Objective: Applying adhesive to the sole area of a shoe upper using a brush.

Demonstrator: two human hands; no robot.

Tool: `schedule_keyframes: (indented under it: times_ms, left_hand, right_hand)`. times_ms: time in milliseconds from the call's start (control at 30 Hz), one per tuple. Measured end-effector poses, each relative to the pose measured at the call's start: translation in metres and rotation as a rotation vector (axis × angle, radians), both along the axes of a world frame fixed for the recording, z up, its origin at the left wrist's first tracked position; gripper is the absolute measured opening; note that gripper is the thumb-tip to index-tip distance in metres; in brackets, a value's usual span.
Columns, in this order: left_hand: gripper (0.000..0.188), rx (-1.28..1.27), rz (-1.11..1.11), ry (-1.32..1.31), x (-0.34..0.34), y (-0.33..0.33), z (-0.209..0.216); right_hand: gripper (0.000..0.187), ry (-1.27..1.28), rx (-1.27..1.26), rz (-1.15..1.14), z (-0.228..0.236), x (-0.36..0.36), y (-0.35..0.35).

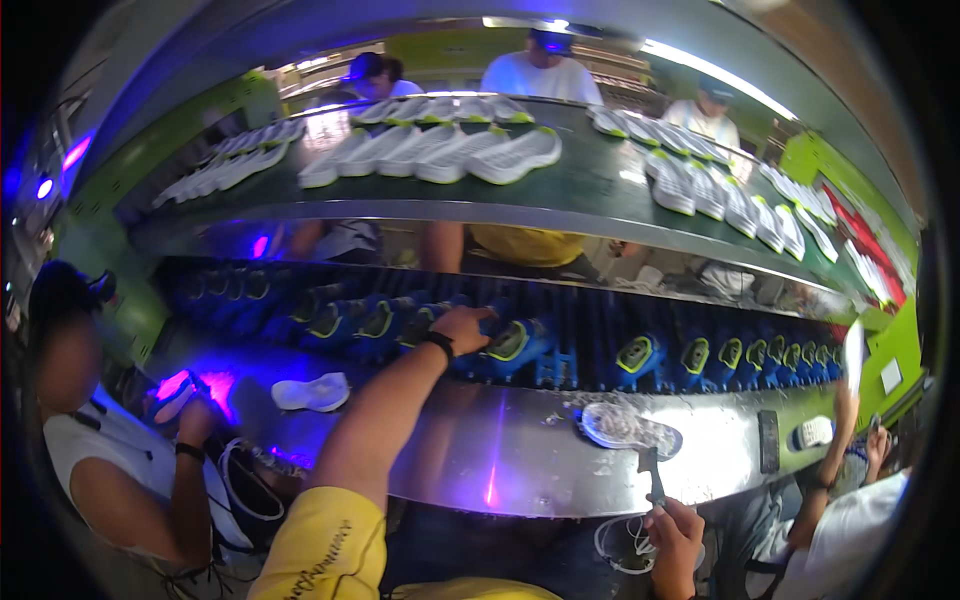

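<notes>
My left hand (463,327) reaches forward to the lower conveyor and rests on a blue and green shoe (505,343) in a row of similar shoes; whether the fingers grip it is hard to see. A dark band is on that wrist. My right hand (675,530) is low at the metal counter's front edge, closed on the handle of a small dark tool (651,470). The tool's tip points up toward a white sole (630,428) lying on the metal counter (480,450).
An upper green belt (590,180) carries rows of white soles. Another white sole (311,392) lies on the counter at left. A person at left holds a shoe under violet light (185,390). Another person sits at right; others stand behind the line.
</notes>
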State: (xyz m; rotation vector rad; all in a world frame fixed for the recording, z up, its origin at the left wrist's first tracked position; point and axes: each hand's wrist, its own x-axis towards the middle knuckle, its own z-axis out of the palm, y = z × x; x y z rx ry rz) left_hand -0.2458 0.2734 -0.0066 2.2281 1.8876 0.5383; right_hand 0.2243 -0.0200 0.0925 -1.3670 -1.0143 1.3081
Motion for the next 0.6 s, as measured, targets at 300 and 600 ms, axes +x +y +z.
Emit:
schedule_keyframes:
  times_ms: [300, 600]
  left_hand:
    - [0.064, 0.044, 0.470, -0.396, -0.018, -0.069, 0.033]
    - [0.051, -0.365, 0.237, -1.898, -0.002, -0.193, 0.057]
  right_hand:
    - [0.030, -0.057, 0.060, -0.006, 0.026, -0.060, -0.038]
    - [0.028, -0.124, 0.061, 0.179, -0.020, -0.056, -0.010]
